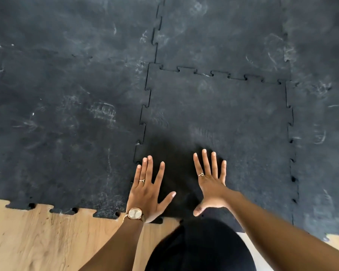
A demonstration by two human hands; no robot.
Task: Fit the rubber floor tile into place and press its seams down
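A black rubber floor tile (223, 122) with jigsaw edges lies among matching dark tiles. Its far seam (219, 74) and left seam (144, 118) show open gaps between the interlocking tabs. The right seam (291, 133) looks tighter, with a few small holes lower down. My left hand (147, 194), wearing a watch and a ring, lies flat with fingers spread on the tile's near left corner, next to the left seam. My right hand (210, 182), also ringed, rests flat and spread on the tile's near middle. Neither hand holds anything.
Scuffed dark rubber tiles (67, 114) cover the floor to the left, far side and right. Bare wooden floor (37, 237) shows along the near edge, under the toothed border. My dark-clothed knee (200, 249) is at the bottom centre.
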